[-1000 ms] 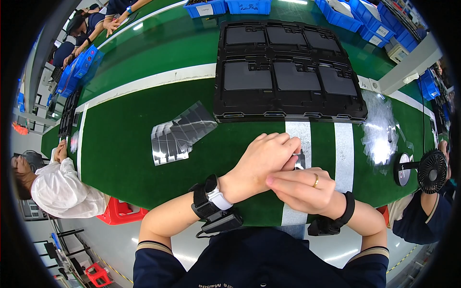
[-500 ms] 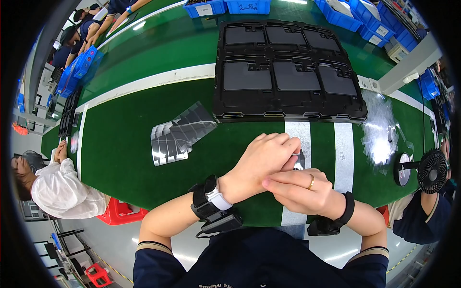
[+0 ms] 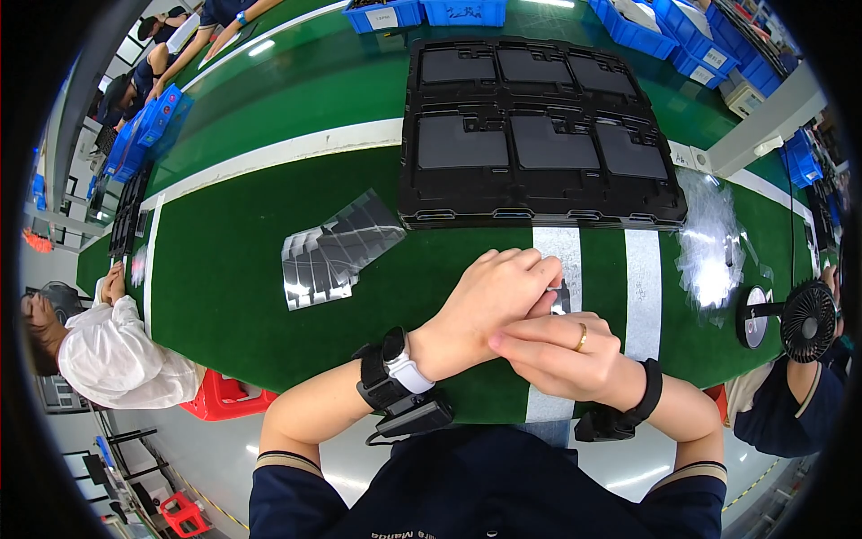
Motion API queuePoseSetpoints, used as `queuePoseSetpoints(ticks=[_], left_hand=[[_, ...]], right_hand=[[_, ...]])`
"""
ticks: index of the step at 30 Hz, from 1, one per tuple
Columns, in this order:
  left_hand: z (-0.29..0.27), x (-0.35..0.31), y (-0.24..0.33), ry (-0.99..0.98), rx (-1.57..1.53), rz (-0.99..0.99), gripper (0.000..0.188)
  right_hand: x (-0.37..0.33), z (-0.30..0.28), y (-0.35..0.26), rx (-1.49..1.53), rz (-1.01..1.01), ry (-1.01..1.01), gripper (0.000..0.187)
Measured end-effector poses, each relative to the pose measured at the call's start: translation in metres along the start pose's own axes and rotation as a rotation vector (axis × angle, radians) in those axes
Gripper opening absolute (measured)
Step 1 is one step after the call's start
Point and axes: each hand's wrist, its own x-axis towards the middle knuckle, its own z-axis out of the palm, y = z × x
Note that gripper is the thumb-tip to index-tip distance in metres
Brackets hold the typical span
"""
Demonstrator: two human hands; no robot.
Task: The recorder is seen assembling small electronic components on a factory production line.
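Note:
My left hand (image 3: pixel 494 292) is closed, back upward, over the green table in front of me. At its fingertips, between both hands, shows a small dark flat piece (image 3: pixel 561 300) with a shiny edge; most of it is hidden by the fingers. Just below and to the right, my right hand (image 3: pixel 575 357) has its fingers pressed together, the tips close against the left hand. What those fingers hold, if anything, cannot be made out. Farther left lie several overlapping dark film strips with clear edges (image 3: pixel 337 251).
A stack of black trays (image 3: pixel 539 193) with grey rectangular parts in its pockets stands beyond my hands. To the right are a pile of clear film (image 3: pixel 709 242) and a small black fan (image 3: pixel 808 319). Blue bins (image 3: pixel 462 13) line the far side. A co-worker in white (image 3: pixel 121 350) sits at left.
My hands keep almost the same place and pose; the dark piece between them looks slightly shifted. At the far left, a distant person's head and arms have moved.

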Motion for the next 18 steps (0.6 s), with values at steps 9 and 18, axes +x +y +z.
queuePoseSetpoints(ticks=[9, 18], left_hand=[[0.0010, 0.0004, -0.0007, 0.012, -0.009, 0.005, 0.009], [0.0006, 0.0005, -0.0010, 0.003, 0.003, 0.003, 0.010]], right_hand=[[0.0007, -0.0010, -0.0001, -0.006, 0.011, 0.006, 0.035], [0.0019, -0.0014, -0.0014, -0.036, 0.001, -0.010, 0.032]])
